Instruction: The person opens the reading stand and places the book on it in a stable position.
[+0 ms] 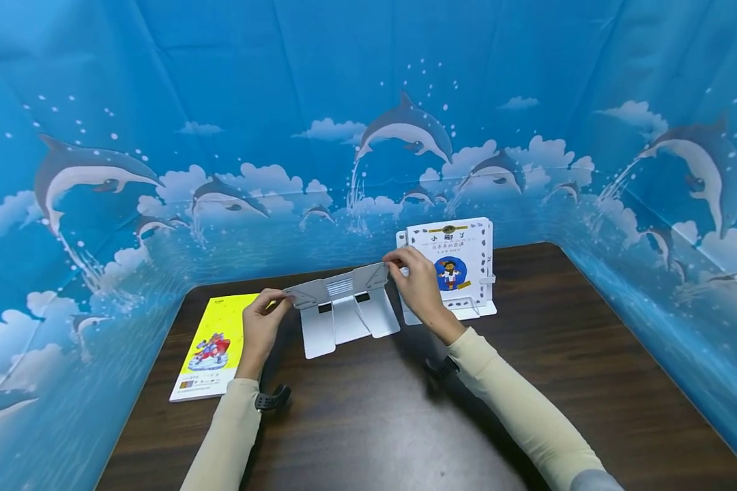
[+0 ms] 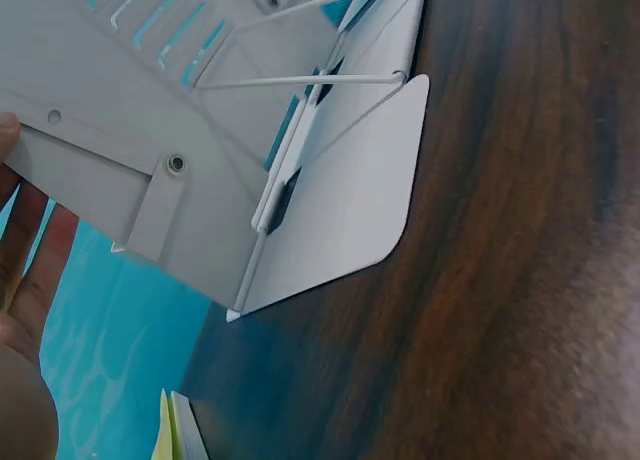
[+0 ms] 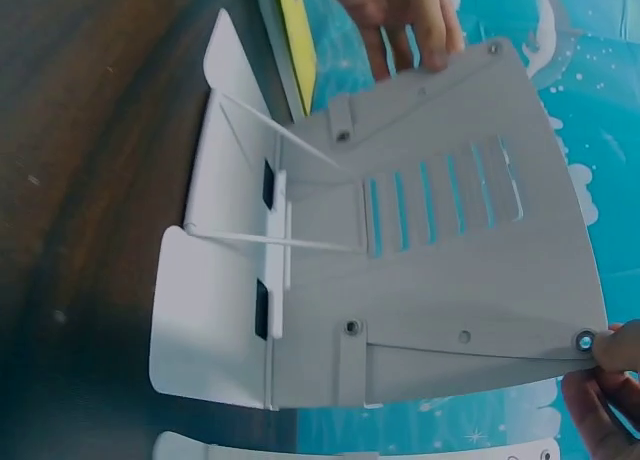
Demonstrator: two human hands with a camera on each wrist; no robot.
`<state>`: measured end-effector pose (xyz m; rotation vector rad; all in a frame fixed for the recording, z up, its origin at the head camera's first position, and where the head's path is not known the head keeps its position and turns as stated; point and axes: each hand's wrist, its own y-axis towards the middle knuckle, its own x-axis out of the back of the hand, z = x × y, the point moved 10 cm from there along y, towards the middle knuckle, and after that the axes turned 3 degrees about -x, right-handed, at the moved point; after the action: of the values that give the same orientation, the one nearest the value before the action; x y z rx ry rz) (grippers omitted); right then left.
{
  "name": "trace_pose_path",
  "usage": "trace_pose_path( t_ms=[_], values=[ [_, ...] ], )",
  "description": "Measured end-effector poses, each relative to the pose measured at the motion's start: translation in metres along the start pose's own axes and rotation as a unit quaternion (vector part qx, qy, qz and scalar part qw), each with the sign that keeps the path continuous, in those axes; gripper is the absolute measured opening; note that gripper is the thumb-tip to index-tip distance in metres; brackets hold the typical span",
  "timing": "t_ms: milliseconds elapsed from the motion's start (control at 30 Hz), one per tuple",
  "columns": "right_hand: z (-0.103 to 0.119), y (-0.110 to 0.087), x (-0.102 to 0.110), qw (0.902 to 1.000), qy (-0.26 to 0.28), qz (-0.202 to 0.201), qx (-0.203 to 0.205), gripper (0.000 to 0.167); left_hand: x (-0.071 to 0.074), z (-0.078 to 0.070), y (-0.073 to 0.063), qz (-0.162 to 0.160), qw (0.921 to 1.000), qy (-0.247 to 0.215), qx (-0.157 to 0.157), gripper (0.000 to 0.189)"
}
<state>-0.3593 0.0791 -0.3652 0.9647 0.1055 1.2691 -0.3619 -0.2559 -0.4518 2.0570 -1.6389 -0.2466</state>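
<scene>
A white metal book stand [image 1: 316,335] with a slotted back panel and folded-out base flaps is held between both hands. My left hand [image 1: 263,327] pinches the upper left edge of the panel, its thumb on the near face. At the opposite upper corner my right hand [image 1: 419,286] pinches the panel between thumb and fingers. The right wrist view shows the panel [image 3: 480,290] with its slots, side arms and two wire holders [image 3: 290,241] running to the base. No book rests on this stand. In the left wrist view a base flap [image 2: 360,200] appears close over the wooden table.
A second white stand bearing a white picture book [image 1: 475,259] stands upright just right of my right hand. Left of my left hand, a yellow-covered book [image 1: 221,314] lies on the dark wooden table [image 1: 368,423]. A blue dolphin-printed curtain [image 1: 252,82] surrounds the table's back and sides.
</scene>
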Motion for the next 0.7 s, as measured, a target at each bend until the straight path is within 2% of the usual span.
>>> trace_pose_path(
  t_ms=[200,433,567,700],
  values=[
    [-0.007,0.020,-0.018,0.9992,-0.013,0.035,-0.015,0.012,0.004,-0.010,-0.012,0.004,0.9997,0.015,-0.016,0.011],
    [-0.012,0.041,-0.037,0.9982,-0.019,0.054,-0.017,0.013,-0.003,-0.028,-0.029,0.014,0.9987,0.015,-0.046,0.014],
    [-0.014,0.053,-0.048,0.9972,-0.014,0.070,-0.021,0.014,-0.011,-0.041,-0.039,0.036,0.9961,0.014,-0.079,0.017],
    [-0.019,0.062,-0.062,0.9953,0.001,0.090,-0.033,0.017,-0.022,-0.055,-0.049,0.068,0.9899,0.013,-0.124,0.019]
  ],
)
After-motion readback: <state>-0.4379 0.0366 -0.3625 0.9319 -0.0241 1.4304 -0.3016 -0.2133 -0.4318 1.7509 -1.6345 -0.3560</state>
